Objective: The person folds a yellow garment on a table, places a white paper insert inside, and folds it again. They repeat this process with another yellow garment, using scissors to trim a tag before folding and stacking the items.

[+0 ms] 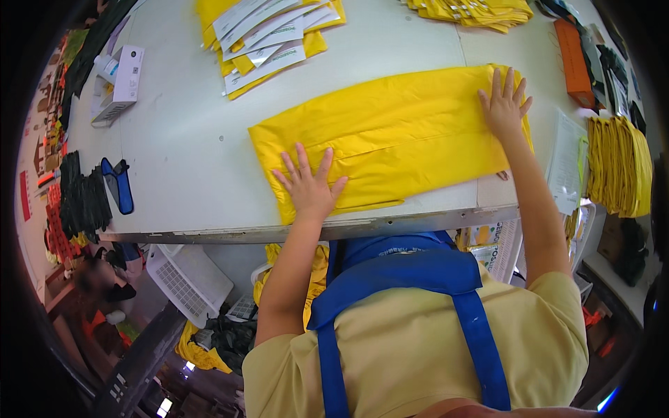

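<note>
A folded yellow garment of smooth, waterproof-looking cloth (397, 136) lies flat across the white table, its long side slanting up to the right. My left hand (311, 184) rests palm down near its left end, fingers spread. At the upper right corner my right hand (504, 110) presses down, also with fingers apart. Neither hand grips anything. The layers under the top fold are hidden, so I cannot tell which kind of garment it is.
Yellow packets with white cards (261, 38) and a yellow stack (481, 10) lie at the back. An open white box (125, 76) stands left, near a blue-and-black item (118, 184). An orange box (575, 63) and folded yellow pieces (619, 166) are at right. The table's front edge (390, 226) runs before me.
</note>
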Available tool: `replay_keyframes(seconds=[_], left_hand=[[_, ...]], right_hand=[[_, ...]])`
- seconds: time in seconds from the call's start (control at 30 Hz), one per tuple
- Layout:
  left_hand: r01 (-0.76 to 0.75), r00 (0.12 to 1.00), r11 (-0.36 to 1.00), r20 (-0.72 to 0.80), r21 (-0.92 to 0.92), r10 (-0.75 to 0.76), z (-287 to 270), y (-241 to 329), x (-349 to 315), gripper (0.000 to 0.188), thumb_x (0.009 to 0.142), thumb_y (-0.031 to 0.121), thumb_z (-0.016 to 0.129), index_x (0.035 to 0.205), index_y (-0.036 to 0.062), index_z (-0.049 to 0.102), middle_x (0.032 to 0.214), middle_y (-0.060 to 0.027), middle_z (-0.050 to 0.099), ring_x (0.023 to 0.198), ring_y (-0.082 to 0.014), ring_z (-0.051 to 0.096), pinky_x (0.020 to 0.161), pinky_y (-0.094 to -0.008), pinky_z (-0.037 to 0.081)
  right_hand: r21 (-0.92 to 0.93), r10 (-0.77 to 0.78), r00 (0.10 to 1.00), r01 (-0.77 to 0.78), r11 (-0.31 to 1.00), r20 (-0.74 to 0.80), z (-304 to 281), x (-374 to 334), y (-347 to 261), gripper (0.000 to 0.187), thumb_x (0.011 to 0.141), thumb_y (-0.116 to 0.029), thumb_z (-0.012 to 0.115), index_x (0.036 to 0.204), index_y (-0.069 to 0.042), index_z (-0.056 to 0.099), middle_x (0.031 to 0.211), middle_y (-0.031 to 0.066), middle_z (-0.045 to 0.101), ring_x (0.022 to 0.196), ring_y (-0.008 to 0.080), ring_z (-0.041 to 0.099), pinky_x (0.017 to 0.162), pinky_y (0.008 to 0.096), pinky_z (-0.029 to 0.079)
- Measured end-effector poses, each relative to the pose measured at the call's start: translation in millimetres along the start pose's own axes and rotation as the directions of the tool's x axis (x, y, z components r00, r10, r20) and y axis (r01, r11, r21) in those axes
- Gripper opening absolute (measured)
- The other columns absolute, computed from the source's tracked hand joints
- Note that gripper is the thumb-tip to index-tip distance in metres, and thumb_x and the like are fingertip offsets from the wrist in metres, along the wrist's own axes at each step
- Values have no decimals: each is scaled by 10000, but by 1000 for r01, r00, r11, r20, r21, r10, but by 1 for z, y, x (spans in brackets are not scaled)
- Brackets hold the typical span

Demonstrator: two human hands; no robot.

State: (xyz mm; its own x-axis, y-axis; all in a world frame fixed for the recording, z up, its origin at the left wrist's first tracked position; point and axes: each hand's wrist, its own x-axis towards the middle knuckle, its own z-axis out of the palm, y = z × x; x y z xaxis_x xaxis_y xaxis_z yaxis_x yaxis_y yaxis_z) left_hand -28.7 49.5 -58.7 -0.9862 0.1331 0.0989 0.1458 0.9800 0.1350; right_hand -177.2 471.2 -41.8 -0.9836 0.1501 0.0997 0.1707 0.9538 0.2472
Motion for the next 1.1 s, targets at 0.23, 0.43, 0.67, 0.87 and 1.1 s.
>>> replay_keyframes(seconds=[0.23, 0.43, 0.67, 0.87, 1.1], left_hand=[[7, 999, 1000, 52, 6, -7, -10, 6, 0, 660, 840, 583, 547, 1419, 310, 391, 1540, -199, 150, 1396, -478, 107, 1053, -689, 28], [542, 831, 707, 168, -454, -530, -20, -54, -14, 608, 872, 352, 616, 1377, 82, 408, 1372, -215, 412, 1250, -357, 409, 1036, -483, 302], [651, 653, -212, 680, -729, -333, -82, -73, 6, 513, 841, 49, 611, 1304, -49, 412, 1212, -157, 566, 1068, -274, 582, 917, -364, 471], [455, 851, -428, 523, -781, -49, -211, 73, 86, 549, 796, 22, 587, 1311, -22, 401, 1233, -190, 544, 1103, -294, 569, 945, -406, 470], [332, 928, 5, 327, -943, 177, -128, 267, 157, 639, 872, 156, 653, 1357, 45, 251, 1124, -119, 497, 963, -224, 527, 881, -369, 471]], right_hand=[[437, -387, 917, 311, 844, 95, -44, -81, -136, 628, 919, -545, 438, 1474, -294, 285, 1555, 134, 166, 1424, 416, 89, 1102, 631, 44], [404, -346, 936, 290, 867, 71, -49, -79, -137, 649, 937, -508, 433, 1479, -188, 277, 1539, 156, 201, 1412, 405, 149, 1128, 568, 104], [939, -268, 963, 104, 327, -13, -43, -107, -155, 598, 974, -316, 456, 1444, 3, 269, 1476, 215, 310, 1376, 346, 287, 1128, 378, 235], [943, -289, 945, -227, -244, 153, -29, -101, -140, 556, 988, -330, 421, 1428, -4, 321, 1464, 177, 360, 1364, 318, 314, 1128, 366, 237], [839, -301, 939, -295, -457, 166, -30, -99, -117, 548, 983, -333, 427, 1429, -31, 330, 1461, 169, 368, 1359, 312, 324, 1129, 367, 234]])
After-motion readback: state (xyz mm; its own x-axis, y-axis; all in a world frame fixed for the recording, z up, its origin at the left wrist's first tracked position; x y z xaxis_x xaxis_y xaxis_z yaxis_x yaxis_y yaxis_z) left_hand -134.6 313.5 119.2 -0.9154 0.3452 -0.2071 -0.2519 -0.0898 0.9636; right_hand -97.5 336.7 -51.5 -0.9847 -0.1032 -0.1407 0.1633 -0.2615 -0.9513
